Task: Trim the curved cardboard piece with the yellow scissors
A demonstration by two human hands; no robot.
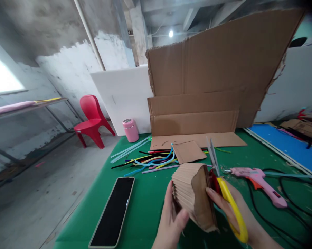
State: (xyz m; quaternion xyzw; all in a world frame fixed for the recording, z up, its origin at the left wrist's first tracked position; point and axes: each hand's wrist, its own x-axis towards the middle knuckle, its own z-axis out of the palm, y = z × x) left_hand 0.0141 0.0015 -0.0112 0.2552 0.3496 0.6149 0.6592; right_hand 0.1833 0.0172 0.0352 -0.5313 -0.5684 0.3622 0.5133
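A stack of cut brown cardboard pieces [190,192] is held low over the green table [145,204]. My left hand [171,221] grips its left side, thumb across the front. My right hand [230,214] presses the stack's right side while its fingers pass through the yellow-and-red handles of scissors [220,186]. The scissors' blades point up and away, nearly closed.
A phone [113,211] lies face up at the left. Coloured straws [150,160] and a small cardboard square [188,151] lie behind the stack. A pink glue gun [259,180] with a black cord sits at the right. Big cardboard sheets [213,72] stand at the back, with a pink container [130,130], a blue board [290,147] and a red chair [92,119].
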